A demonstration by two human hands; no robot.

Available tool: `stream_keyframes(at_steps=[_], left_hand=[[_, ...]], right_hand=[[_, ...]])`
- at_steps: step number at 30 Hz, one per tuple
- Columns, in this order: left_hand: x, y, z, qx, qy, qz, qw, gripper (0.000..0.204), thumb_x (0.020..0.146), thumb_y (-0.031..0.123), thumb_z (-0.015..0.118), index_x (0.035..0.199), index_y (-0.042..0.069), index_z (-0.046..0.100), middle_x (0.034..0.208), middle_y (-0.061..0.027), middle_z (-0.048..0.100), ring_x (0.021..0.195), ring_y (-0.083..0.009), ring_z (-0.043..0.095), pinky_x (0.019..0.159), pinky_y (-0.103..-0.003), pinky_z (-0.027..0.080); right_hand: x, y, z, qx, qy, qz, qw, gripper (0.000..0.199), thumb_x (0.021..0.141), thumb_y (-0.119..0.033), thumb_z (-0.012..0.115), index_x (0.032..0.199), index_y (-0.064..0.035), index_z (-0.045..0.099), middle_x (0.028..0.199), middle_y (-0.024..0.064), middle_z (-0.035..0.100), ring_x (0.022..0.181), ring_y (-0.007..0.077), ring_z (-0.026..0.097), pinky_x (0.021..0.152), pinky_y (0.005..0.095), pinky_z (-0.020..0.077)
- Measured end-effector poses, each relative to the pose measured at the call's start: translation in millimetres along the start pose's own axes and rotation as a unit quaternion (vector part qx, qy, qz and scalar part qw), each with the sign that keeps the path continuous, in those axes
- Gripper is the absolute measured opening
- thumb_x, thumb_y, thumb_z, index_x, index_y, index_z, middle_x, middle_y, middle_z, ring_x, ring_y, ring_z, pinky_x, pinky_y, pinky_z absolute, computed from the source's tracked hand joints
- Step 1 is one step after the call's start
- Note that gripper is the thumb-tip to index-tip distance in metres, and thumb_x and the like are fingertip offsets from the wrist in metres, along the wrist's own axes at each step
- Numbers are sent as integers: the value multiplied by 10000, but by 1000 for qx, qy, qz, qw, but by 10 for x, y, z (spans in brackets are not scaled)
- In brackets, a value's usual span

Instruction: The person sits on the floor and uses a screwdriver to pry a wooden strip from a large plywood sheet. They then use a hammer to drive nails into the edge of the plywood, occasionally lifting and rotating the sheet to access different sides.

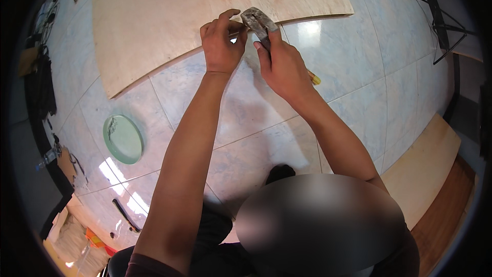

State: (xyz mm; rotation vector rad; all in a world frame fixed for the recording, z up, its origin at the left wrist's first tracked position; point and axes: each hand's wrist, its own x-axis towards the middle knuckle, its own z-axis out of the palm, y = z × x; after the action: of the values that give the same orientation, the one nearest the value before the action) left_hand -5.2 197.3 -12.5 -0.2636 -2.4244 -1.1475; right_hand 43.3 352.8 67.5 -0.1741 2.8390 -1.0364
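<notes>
My right hand (285,66) is wrapped round a claw hammer (259,20), its worn grey metal head raised beside my left fingers. The yellow end of its handle sticks out behind my right wrist. At the near edge of a large plywood board (169,15), my left hand (221,43) is closed in a pinch, with thumb and forefinger brought together and another finger raised. Whatever lies between those fingertips is too small and hidden to make out. The hammer head and the left fingertips are very close; whether they touch I cannot tell.
A round pale-green dish (127,143) with thin dark pieces in it sits on the tiled floor (353,87) at left. Nearer lies a dark stick-like tool (125,215). Another wooden sheet (423,169) lies at right, below a black metal stand (451,31). Cables and bags line the left side.
</notes>
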Motion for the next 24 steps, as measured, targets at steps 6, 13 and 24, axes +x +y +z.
stream_keyframes(at_steps=[6, 13, 24], left_hand=[[-6, 0, 20, 0, 12, -8, 1000, 483, 814, 61, 825, 1253, 171, 656, 843, 55, 777, 873, -157, 701, 955, -374, 427], [-19, -16, 18, 4, 13, -14, 1000, 488, 816, 77, 826, 1264, 174, 661, 841, 55, 773, 865, -164, 698, 959, -382, 436], [-16, -82, 26, 13, -5, -12, 1000, 503, 823, 86, 834, 1290, 152, 660, 851, 49, 776, 885, -167, 696, 956, -378, 443]], right_hand=[[15, -67, -11, -32, -5, 10, 999, 252, 1081, -205, 558, 1134, -6, 414, 773, 258, 681, 743, 488, 689, 672, 607, 523], [53, -220, -95, -17, -15, 28, 999, 246, 1070, -180, 569, 1144, 1, 419, 763, 272, 690, 743, 496, 698, 672, 608, 534], [103, -278, -139, -39, -36, 59, 997, 243, 1073, -189, 565, 1144, -2, 427, 774, 281, 698, 760, 505, 703, 689, 613, 543]])
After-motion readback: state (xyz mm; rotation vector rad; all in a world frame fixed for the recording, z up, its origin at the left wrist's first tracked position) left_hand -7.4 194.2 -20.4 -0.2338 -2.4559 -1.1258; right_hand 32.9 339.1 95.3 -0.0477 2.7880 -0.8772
